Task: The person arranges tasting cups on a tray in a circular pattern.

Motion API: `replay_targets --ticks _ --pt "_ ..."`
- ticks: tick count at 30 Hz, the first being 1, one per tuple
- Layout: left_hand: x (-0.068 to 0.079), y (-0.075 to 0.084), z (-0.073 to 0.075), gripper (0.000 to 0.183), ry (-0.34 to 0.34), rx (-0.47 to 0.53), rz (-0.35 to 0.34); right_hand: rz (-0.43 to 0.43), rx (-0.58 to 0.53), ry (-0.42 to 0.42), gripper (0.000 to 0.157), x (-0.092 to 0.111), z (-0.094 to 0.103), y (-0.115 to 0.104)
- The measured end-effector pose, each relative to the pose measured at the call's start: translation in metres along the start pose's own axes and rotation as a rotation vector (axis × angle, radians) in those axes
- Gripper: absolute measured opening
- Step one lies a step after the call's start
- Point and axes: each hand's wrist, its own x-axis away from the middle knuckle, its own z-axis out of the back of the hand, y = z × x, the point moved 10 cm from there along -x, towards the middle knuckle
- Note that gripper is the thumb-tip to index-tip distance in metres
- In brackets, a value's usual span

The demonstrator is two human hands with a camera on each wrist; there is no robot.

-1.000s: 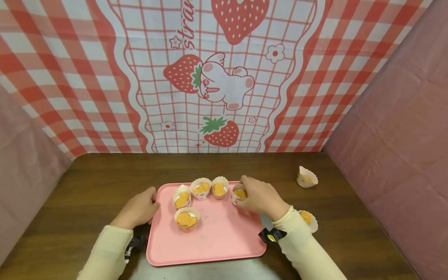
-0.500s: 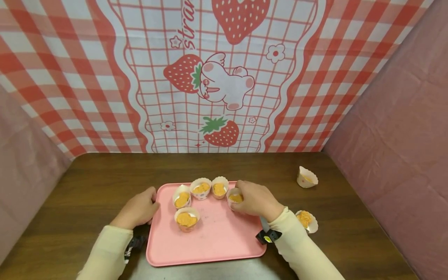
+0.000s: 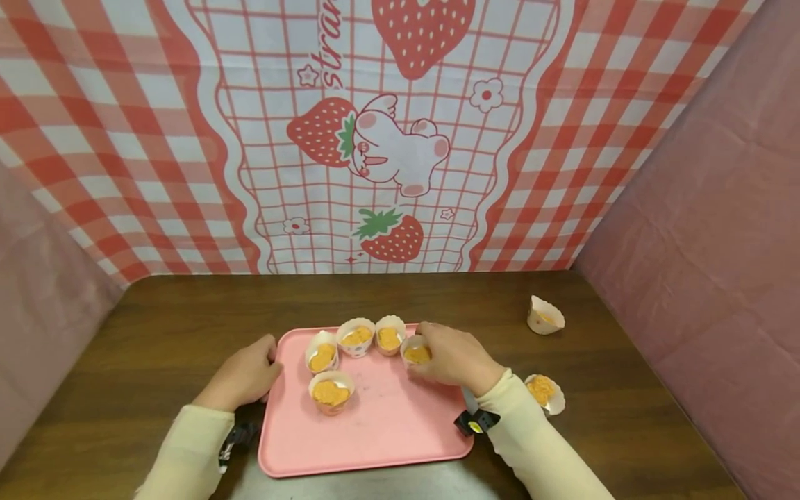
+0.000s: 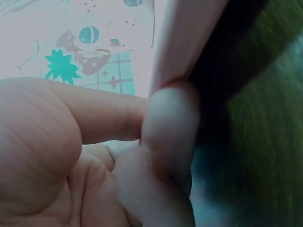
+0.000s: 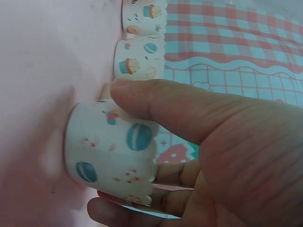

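Note:
On the pink tray (image 3: pixel 375 437), my right hand (image 3: pixel 459 357) holds a paper baking cup (image 5: pixel 111 146) with orange-yellow filling, thumb on one side and fingers on the other. The cup is upright near the tray's back edge, close beside another filled cup (image 3: pixel 390 335). Further left along the tray are a cup with blue dots (image 3: pixel 356 337), a pointed-rim cup (image 3: pixel 322 354) and a nearer cup (image 3: pixel 331 392), all filled. My left hand (image 3: pixel 240 375) grips the tray's left edge, its thumb and curled fingers at the rim (image 4: pixel 182 47) in the left wrist view.
Two more paper cups lie off the tray at the right of the brown wooden table (image 3: pixel 156 326): a tilted one (image 3: pixel 545 316) at the back and a tipped one (image 3: pixel 544 394) beside my right forearm. A red-checked strawberry cloth (image 3: pixel 387 153) hangs behind the table.
My right hand has slid its cup left across the tray, up close to the neighbouring cup. The left hand stays at the tray edge. The head view has shifted slightly.

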Motion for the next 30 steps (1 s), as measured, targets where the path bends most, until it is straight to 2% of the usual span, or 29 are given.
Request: replay_targets --ticks 5,8,14,19,25,30 --pt "0.002 0.000 0.002 0.012 0.003 -0.017 0.005 -0.054 -0.008 -0.041 0.073 0.006 0.007 0.003" --pt "0.003 0.000 0.003 0.012 0.007 -0.020 0.006 -0.065 -0.013 -0.036 0.076 0.013 0.017 0.003" --pt "0.002 -0.001 0.005 0.015 0.008 -0.024 0.024 -0.043 -0.016 0.033 0.068 0.026 0.041 0.001" --pt "-0.001 0.001 0.008 0.019 0.038 -0.068 0.015 -0.026 -0.032 0.041 0.063 0.031 0.047 -0.001" --pt "0.000 -0.004 0.007 0.023 0.033 0.034 0.067 -0.025 -0.029 0.029 0.064 0.034 0.047 -0.001" --pt "-0.003 -0.003 0.007 0.023 0.058 0.147 0.074 -0.027 -0.024 0.013 0.063 0.035 0.049 -0.001"
